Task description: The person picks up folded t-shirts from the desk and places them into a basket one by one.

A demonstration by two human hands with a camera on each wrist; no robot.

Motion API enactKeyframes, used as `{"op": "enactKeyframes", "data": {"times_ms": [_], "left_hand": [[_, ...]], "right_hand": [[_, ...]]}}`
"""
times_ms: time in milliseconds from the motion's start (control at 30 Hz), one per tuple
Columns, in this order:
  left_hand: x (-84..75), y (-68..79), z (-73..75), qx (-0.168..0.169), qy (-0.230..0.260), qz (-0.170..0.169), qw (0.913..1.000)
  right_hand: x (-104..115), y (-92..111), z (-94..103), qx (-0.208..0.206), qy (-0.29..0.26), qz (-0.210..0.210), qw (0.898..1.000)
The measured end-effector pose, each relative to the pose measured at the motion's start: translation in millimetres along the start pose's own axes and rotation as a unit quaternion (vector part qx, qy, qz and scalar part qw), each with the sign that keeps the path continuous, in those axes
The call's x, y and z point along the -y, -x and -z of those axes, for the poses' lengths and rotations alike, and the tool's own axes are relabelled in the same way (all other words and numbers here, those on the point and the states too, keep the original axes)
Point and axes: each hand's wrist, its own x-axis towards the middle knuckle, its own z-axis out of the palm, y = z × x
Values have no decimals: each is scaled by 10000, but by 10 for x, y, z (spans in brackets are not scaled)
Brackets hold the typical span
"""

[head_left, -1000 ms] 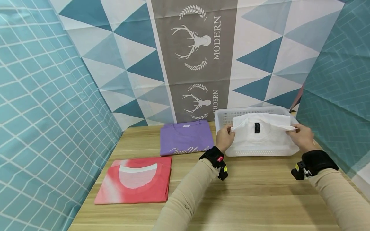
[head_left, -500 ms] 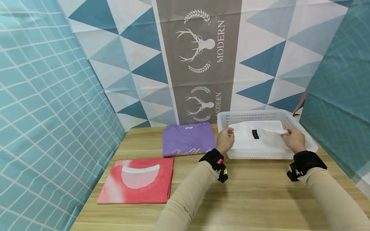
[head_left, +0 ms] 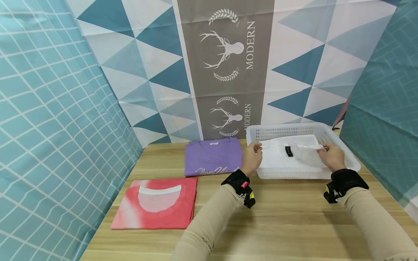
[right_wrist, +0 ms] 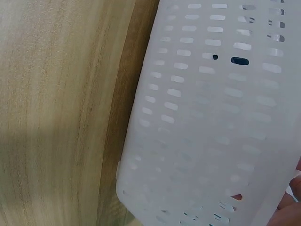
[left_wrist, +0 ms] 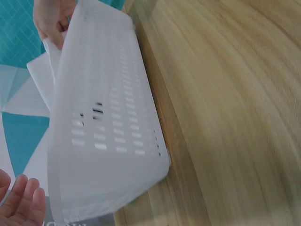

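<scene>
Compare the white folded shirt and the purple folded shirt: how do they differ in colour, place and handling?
The white shirt lies inside the white basket; the purple shirt lies on the bare wooden table, left of the basket. The right hand pinches the white shirt's edge and the left hand is at its left side, while no hand touches the purple shirt. The white shirt shows a black neck label, the purple one white lettering. Both are folded flat.

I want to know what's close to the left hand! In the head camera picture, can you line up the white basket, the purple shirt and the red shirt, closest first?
Measured from the left hand:
1. White basket: just to its right, at the fingertips.
2. Purple shirt: just to its left, a little apart.
3. Red shirt: far left, nearer the person.
</scene>
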Motion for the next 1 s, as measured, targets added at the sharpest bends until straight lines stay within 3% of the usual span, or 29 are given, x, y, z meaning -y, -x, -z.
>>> {"op": "enactKeyframes", "data": {"times_ms": [233,567,733,1000], "left_hand": [[-52,63,-23,241,68,-91,9996],[21,128,-7,166,189,-255,9994],[45,143,-4,52,351,-340,9988],[20,191,61,166,506,-55,9986]], "right_hand": [[-8,2,77,41,-212,-473,9986],[-36,36,135,311,-354,-846,9953],[0,113,144,490,-618,-743,9941],[82,218,108,460,-908,-713,9922]]}}
